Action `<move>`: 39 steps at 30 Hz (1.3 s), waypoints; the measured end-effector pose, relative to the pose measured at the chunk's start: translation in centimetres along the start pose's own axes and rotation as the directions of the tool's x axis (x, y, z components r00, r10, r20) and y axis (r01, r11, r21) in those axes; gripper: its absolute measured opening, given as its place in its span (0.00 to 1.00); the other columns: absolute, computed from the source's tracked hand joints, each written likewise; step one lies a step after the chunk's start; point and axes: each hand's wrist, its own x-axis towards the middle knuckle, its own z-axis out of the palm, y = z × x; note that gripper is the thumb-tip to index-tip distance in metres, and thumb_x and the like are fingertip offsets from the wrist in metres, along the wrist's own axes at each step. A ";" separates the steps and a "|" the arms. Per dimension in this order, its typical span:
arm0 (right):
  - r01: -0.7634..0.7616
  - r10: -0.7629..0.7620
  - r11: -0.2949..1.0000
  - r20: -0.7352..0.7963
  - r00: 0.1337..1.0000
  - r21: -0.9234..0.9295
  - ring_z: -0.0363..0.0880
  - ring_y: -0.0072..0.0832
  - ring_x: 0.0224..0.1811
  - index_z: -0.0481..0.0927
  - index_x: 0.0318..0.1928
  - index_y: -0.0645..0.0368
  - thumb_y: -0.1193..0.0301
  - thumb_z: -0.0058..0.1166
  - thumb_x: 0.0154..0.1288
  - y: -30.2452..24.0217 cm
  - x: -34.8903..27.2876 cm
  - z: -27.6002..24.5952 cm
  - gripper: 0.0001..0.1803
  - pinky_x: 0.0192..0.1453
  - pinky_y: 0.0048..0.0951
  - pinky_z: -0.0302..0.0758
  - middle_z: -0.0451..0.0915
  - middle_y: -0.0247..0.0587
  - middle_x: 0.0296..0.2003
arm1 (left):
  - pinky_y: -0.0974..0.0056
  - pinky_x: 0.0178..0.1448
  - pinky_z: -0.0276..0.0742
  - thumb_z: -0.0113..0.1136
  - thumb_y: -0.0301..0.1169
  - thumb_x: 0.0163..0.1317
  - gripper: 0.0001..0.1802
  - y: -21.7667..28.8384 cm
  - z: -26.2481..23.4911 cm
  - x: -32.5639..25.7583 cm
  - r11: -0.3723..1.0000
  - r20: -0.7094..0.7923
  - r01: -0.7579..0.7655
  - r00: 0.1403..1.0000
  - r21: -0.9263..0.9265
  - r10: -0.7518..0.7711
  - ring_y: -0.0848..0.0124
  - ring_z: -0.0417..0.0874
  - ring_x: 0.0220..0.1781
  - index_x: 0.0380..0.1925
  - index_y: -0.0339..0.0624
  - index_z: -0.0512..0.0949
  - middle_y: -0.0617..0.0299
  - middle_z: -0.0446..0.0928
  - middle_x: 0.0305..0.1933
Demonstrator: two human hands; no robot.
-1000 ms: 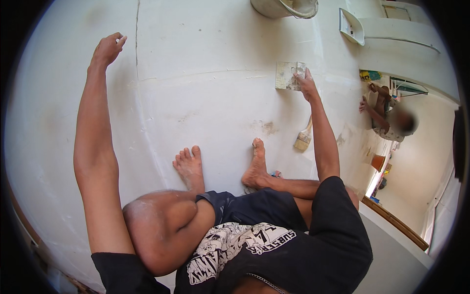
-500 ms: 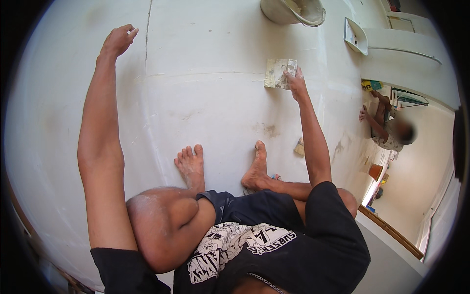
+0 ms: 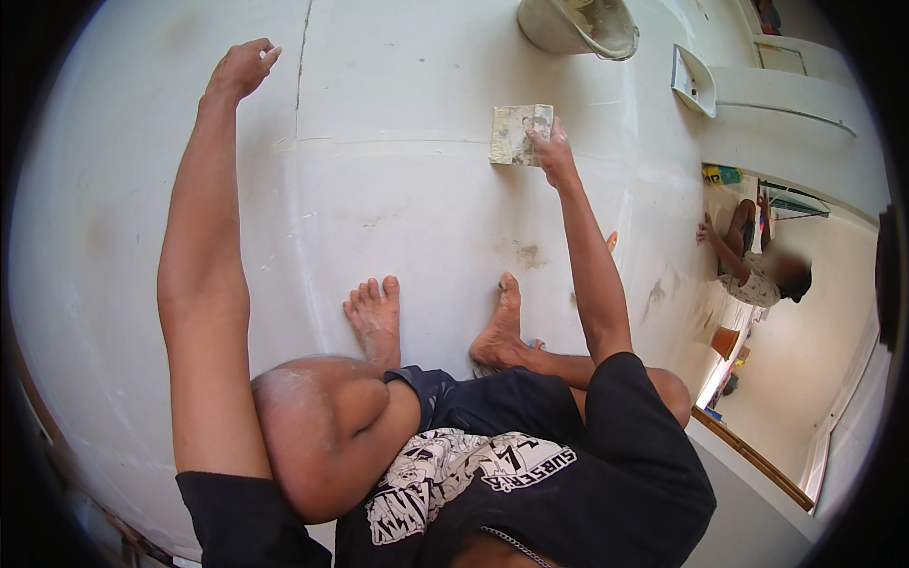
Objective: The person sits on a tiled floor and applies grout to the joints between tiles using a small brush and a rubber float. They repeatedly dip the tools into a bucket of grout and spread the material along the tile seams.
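My right hand (image 3: 553, 154) grips the right edge of a square plate (image 3: 519, 134) smeared with pale putty, held over the white surface close to a thin horizontal seam. Which side of it touches the surface, I cannot tell. At the far left, my left hand (image 3: 242, 72) is closed with its fingers curled, beside a dark vertical crack (image 3: 303, 66). A small white spot shows at its fingers; whether that is a held thing or putty is unclear. A grey bucket (image 3: 559, 28) with putty inside stands beyond the plate.
My bare feet (image 3: 377, 322) rest on the white surface. A white dustpan (image 3: 696, 80) lies at the far right. An orange tool end (image 3: 612, 241) peeks out beside my right forearm. Another person (image 3: 757, 275) works at the right, near an orange-brown container (image 3: 724, 341).
My right hand has moved left along the seam with the plate. The view has shifted slightly, and my right forearm now covers the small tool that lay beside it. The other person has shifted posture.
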 end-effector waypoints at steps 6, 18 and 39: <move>-0.020 0.019 1.000 0.034 0.999 0.020 0.80 0.34 0.46 0.66 0.59 0.61 0.69 0.55 0.65 -1.2 -0.1 2.2 0.24 0.48 0.35 0.79 0.78 0.50 0.48 | 0.55 0.48 0.77 0.49 0.49 0.70 0.22 -0.7 0.7 -0.4 0.999 -0.152 -0.054 0.987 -0.008 0.052 0.62 0.84 0.37 0.47 0.44 0.80 0.54 0.83 0.31; 0.114 -0.114 0.967 0.014 0.993 -0.230 0.77 0.47 0.54 0.66 0.58 0.62 0.65 0.55 0.63 -5.5 -1.6 6.7 0.26 0.57 0.43 0.73 0.77 0.60 0.50 | 0.53 0.57 0.76 0.49 0.50 0.70 0.23 0.1 0.2 -0.4 1.000 -0.071 -0.013 0.997 0.016 0.014 0.59 0.82 0.50 0.53 0.48 0.78 0.54 0.82 0.46; 0.123 -0.115 0.988 0.083 0.990 -0.097 0.79 0.60 0.47 0.65 0.56 0.63 0.68 0.55 0.62 -10.6 -3.6 14.4 0.25 0.51 0.49 0.75 0.79 0.67 0.43 | 0.52 0.61 0.75 0.48 0.50 0.70 0.23 0.2 -0.2 -0.8 0.999 -0.034 0.033 0.999 0.028 -0.032 0.57 0.80 0.56 0.54 0.50 0.78 0.55 0.81 0.52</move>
